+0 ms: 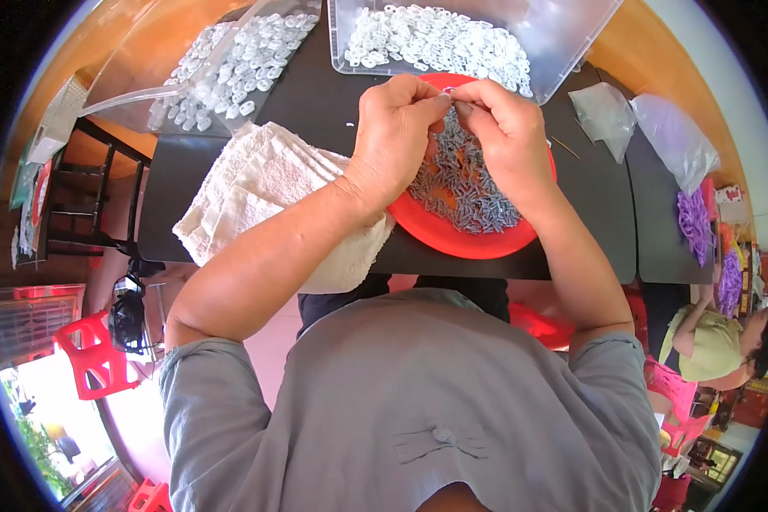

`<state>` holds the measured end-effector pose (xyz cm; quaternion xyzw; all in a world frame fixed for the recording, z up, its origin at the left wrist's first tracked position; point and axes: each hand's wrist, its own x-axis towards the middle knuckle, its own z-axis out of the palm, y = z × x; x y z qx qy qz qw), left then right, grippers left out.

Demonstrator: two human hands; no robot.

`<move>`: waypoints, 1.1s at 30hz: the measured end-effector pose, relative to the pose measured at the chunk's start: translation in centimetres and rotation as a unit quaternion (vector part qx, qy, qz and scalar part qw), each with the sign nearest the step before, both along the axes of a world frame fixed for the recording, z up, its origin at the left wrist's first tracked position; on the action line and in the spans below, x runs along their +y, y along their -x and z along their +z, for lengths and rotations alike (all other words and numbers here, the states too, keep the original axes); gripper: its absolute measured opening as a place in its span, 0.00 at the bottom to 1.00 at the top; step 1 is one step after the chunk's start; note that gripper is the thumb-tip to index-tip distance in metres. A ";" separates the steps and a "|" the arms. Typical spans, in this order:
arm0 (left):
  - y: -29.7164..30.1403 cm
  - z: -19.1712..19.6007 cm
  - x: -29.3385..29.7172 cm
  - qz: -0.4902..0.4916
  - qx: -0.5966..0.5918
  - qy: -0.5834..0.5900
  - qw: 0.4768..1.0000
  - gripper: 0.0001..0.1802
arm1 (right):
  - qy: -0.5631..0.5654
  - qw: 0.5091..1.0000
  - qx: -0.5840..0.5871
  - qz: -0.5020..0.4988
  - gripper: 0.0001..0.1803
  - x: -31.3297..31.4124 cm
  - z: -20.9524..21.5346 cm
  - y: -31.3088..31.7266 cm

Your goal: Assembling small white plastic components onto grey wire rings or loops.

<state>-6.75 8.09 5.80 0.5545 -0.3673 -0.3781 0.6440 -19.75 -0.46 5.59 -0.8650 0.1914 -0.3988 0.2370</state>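
Both hands meet above a red tray (480,245), the left hand (394,128) and right hand (510,141) pinching a tiny piece (449,90) between their fingertips, its shape too small to make out. Slim grey pieces (478,205) lie heaped in the tray. On the dark surface (172,183), a folded white cloth (260,200) lies under the left forearm. Beyond stand two clear bins (563,47) of whitish oval pieces (260,64). Plastic bags (606,119) lie to the right, near a seated co-worker (706,343).

Prob. wkshop: parts bins (563,51), tbl (597,218)
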 end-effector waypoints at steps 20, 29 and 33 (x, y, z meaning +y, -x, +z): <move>-0.6 -1.0 -0.4 -0.006 -0.021 -0.016 1.000 0.08 | -0.177 0.981 0.073 0.037 0.04 -0.6 1.7 -0.4; -0.2 -0.5 -0.6 -0.021 0.059 -0.056 0.996 0.08 | 0.163 0.952 0.229 -0.124 0.12 -13.7 1.7 -7.7; -0.3 -0.5 -0.4 -0.003 0.085 -0.047 0.995 0.08 | 0.139 0.960 0.235 -0.055 0.13 -13.4 1.6 -11.8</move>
